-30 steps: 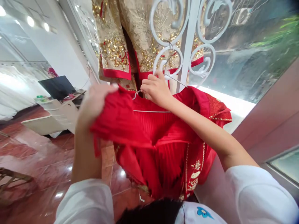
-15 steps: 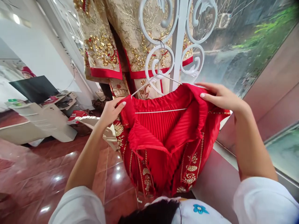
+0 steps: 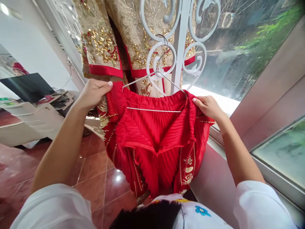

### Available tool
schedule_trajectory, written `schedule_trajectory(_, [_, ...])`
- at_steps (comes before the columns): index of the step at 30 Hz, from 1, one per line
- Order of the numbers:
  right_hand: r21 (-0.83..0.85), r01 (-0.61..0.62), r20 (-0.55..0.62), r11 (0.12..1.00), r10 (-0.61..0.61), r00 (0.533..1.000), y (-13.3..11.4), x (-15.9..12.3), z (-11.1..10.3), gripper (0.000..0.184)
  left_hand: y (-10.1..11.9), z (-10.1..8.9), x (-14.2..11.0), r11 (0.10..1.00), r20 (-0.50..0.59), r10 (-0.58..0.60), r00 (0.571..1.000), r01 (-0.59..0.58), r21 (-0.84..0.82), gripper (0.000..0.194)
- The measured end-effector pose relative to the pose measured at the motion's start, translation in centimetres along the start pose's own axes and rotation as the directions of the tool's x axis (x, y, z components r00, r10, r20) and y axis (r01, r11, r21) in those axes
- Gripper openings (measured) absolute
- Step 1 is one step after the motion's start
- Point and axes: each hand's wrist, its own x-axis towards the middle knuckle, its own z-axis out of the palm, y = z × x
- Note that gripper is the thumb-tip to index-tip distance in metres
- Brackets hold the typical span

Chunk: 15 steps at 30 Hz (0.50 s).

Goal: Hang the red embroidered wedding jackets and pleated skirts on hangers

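A red pleated garment (image 3: 154,133) with gold embroidery hangs from a thin metal hanger (image 3: 152,109) whose hook sits in a white scrolled stand (image 3: 178,47). My left hand (image 3: 94,92) is closed on the garment's left top edge, thumb and fingers pinching the cloth. My right hand (image 3: 208,106) pinches the right top edge beside the hanger's end. The waistband is stretched between both hands.
A cream and gold sequined robe (image 3: 114,41) with red trim hangs behind the stand. A white desk (image 3: 35,117) with a dark monitor (image 3: 26,87) stands at the left on a glossy red tiled floor (image 3: 95,171). A window (image 3: 238,54) and pink wall (image 3: 274,95) lie at the right.
My right hand left the hanger's hook and went to the garment's right edge. My left hand let go of the bunched cloth and now pinches the left edge; the garment hangs spread.
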Motion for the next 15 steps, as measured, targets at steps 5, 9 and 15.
schedule_trajectory(5, [0.015, 0.122, -0.223, 0.992, -0.116, 0.968, -5.6, 3.4, 0.2, 0.040, -0.7, 0.3, -0.2, 0.989, 0.041, -0.116, 0.992, 0.119, -0.091, 0.055])
schedule_trajectory(9, [-0.131, 0.136, -0.326, 0.982, -0.172, 0.930, -7.4, 6.0, 3.1, 0.038, -0.2, 0.2, 0.3, 0.980, -0.018, -0.150, 0.988, 0.147, -0.134, 0.049])
schedule_trajectory(15, [-0.315, 0.186, -0.172, 0.931, -0.248, 0.953, -6.3, 6.7, 3.3, 0.033, 2.0, -0.1, 3.1, 0.986, -0.179, -0.082, 0.980, 0.106, 0.129, 0.044])
